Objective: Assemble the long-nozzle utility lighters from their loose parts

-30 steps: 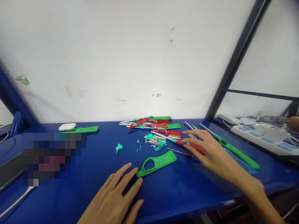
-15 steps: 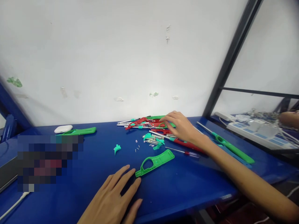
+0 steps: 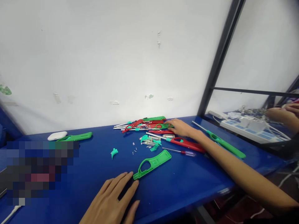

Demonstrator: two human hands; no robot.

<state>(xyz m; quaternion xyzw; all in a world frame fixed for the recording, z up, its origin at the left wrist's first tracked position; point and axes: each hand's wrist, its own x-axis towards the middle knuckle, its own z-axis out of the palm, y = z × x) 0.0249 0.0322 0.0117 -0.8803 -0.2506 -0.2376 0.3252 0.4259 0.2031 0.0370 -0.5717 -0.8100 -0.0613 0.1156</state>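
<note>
My left hand (image 3: 114,196) lies on the blue table, fingers spread, holding nothing. Its fingertips are at the narrow end of a green lighter casing half (image 3: 158,160), which lies with its hollow side up. Farther back, my right hand (image 3: 181,127) reaches into a pile of lighter parts. Its fingers are bent onto another green casing half (image 3: 161,126) and partly cover it. Around that are red casing pieces (image 3: 134,124) and metal tubes. In front lie a red lighter (image 3: 187,144), a screwdriver (image 3: 188,153), and teal triggers with small metal parts (image 3: 151,142).
A single teal trigger (image 3: 114,152) and tiny screws (image 3: 135,151) lie left of the pile. A green lighter (image 3: 227,145) rests at the right, before power strips (image 3: 247,130). At the left are a white case (image 3: 57,136) and a green casing (image 3: 80,137). Another person's hands show at far right.
My right hand has lowered onto the green casing half in the pile. My left hand keeps its place by the nearer casing. The view has turned slightly right.
</note>
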